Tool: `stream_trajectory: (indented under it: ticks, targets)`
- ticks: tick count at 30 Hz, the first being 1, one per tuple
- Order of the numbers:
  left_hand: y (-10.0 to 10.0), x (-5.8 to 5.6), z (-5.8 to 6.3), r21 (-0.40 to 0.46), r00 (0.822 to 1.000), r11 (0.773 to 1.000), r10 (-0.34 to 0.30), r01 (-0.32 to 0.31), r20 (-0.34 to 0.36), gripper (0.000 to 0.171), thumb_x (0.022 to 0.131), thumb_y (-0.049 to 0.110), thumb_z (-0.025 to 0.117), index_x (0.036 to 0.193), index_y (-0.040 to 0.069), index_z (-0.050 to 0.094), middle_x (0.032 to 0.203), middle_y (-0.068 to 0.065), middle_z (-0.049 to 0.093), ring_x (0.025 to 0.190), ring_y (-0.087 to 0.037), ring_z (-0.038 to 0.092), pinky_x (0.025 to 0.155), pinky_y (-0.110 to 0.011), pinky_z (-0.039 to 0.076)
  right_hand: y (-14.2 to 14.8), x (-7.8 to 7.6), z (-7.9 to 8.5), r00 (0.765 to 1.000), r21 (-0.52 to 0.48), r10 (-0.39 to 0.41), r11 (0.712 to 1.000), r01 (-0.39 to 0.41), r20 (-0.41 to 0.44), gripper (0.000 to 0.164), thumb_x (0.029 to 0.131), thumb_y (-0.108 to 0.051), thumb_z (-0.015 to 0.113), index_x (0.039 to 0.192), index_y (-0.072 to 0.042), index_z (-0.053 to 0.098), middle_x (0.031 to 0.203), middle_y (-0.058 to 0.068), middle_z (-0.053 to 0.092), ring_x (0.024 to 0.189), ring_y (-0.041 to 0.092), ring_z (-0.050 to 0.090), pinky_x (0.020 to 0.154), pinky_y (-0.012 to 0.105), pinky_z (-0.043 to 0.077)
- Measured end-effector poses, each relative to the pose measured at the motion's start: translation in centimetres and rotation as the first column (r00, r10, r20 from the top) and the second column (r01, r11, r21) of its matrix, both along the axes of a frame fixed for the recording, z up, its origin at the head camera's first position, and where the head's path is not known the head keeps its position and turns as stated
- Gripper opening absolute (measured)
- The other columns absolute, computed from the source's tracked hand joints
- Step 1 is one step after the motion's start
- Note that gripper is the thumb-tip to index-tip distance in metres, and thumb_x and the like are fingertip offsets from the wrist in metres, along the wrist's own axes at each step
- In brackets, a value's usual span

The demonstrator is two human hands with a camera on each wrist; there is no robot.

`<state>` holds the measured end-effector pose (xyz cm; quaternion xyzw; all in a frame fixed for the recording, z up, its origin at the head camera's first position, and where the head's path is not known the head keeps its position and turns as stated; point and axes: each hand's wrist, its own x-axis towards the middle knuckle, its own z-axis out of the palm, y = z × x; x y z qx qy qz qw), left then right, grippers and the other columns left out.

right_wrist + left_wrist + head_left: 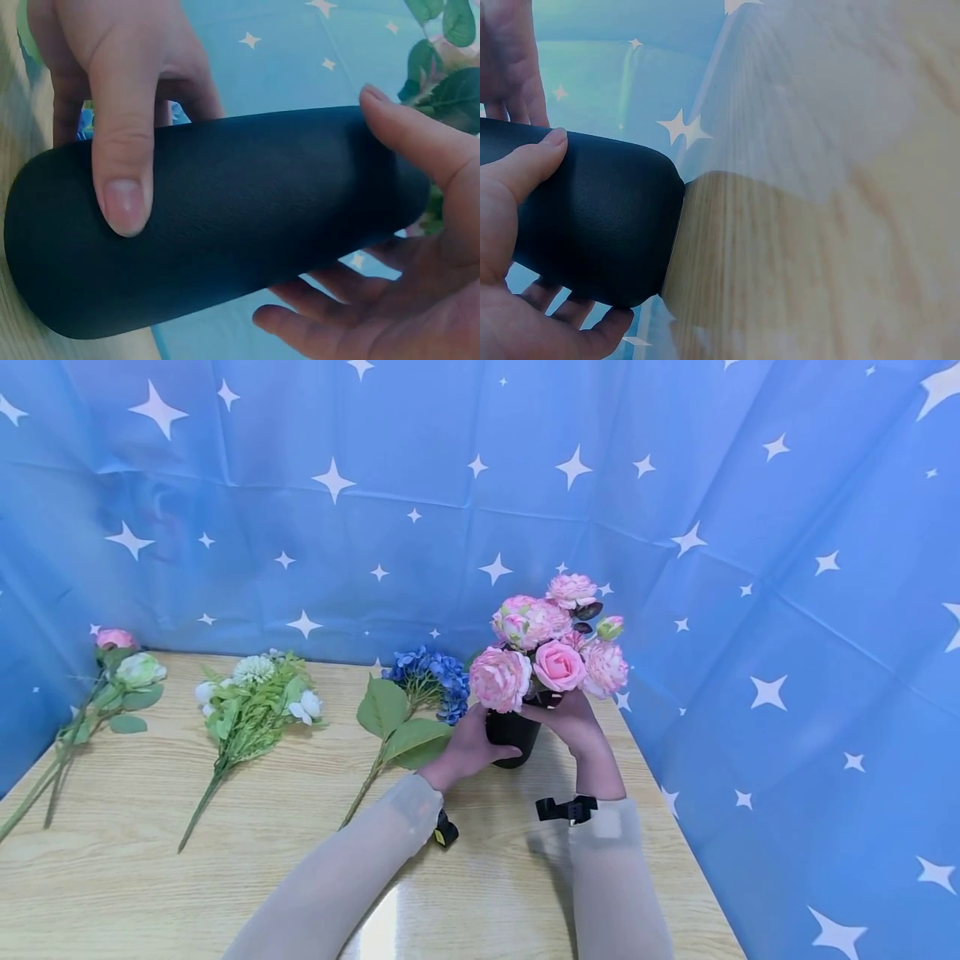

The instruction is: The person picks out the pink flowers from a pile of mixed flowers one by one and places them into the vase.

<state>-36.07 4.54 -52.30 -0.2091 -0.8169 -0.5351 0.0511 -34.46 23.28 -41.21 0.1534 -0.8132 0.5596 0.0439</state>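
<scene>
A black vase [513, 740] stands upright at the right part of the table, filled with pink peonies [501, 679] and a pink rose [559, 666]. My left hand [468, 748] grips its lower body from the left, the thumb laid across the front and the other fingers bent round behind. From the right, my right hand [576, 727] holds the vase close to its mouth, just under the blooms. In the right wrist view the right thumb presses the upper end of the vase [247, 210], while its fingers curl beneath.
Left of the vase lies a blue hydrangea [438, 678] with large leaves. Farther left are a green-and-white bunch [255, 702] and stems with a pink rose [116, 639] and a pale green flower [140, 670]. A blue star-patterned curtain [420, 552] borders the wooden table [285, 868].
</scene>
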Motion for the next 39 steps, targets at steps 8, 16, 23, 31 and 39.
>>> stream_trajectory:
  ticks: [8, 16, 23, 31, 39]
  targets:
    - [-0.1, 0.0, 0.2, 0.001, 1.000, 1.000, 0.012, -0.012, 0.015, 0.108, 0.081, 0.033, 0.095, 0.167, 0.018, 0.032, 0.164, -0.009, 0.048, 0.154, -0.031, 0.044, 0.125, -0.052, 0.041, -0.7, -0.5, -0.5, 1.000, -0.113, 0.010, 0.994, -0.012, -0.017, 0.078, 0.086, 0.005, 0.081, 0.154, -0.008, 0.044, 0.148, 0.005, 0.052, 0.128, 0.015, 0.051, 0.105, 0.033, 0.046]
    - [0.0, 0.0, 0.2, 0.007, 1.000, 1.000, 0.002, -0.002, 0.026, 0.106, 0.083, 0.032, 0.094, 0.167, 0.020, 0.031, 0.167, -0.007, 0.045, 0.156, -0.030, 0.042, 0.126, -0.052, 0.040, -0.9, -0.8, -0.9, 0.998, -0.139, 0.026, 0.990, -0.034, -0.060, 0.067, 0.085, 0.007, 0.081, 0.144, -0.007, 0.051, 0.127, -0.004, 0.056, 0.113, 0.017, 0.052, 0.098, 0.044, 0.047]
    - [0.0, 0.0, 0.0, -0.003, 1.000, 1.000, 0.007, -0.007, 0.014, 0.105, 0.083, 0.034, 0.094, 0.167, 0.020, 0.032, 0.165, -0.007, 0.047, 0.154, -0.029, 0.044, 0.125, -0.050, 0.040, -0.8, -0.9, -1.1, 0.998, -0.138, 0.035, 0.990, -0.042, -0.049, 0.071, 0.085, 0.006, 0.081, 0.145, -0.011, 0.048, 0.130, -0.004, 0.054, 0.115, 0.020, 0.049, 0.094, 0.030, 0.047]
    - [-0.4, 0.2, 0.5, -0.024, 1.000, 1.000, 0.005, -0.005, 0.013, 0.108, 0.083, 0.033, 0.094, 0.168, 0.021, 0.030, 0.167, -0.008, 0.045, 0.155, -0.030, 0.042, 0.127, -0.050, 0.039, -1.1, -0.8, -1.3, 0.999, -0.154, 0.032, 0.987, -0.037, -0.030, 0.087, 0.083, 0.006, 0.082, 0.157, -0.011, 0.040, 0.154, 0.005, 0.047, 0.136, 0.020, 0.045, 0.115, 0.041, 0.041]
    - [-0.3, 0.5, 1.1, -0.066, 0.998, 0.998, 0.005, -0.002, 0.055, 0.101, 0.085, 0.032, 0.092, 0.166, 0.013, 0.033, 0.165, -0.013, 0.047, 0.153, -0.033, 0.046, 0.125, -0.051, 0.041, -0.9, -1.0, -1.5, 0.998, -0.183, 0.046, 0.982, -0.052, -0.039, 0.088, 0.084, 0.009, 0.080, 0.159, -0.013, 0.040, 0.158, 0.003, 0.046, 0.144, 0.018, 0.044, 0.123, 0.046, 0.036]
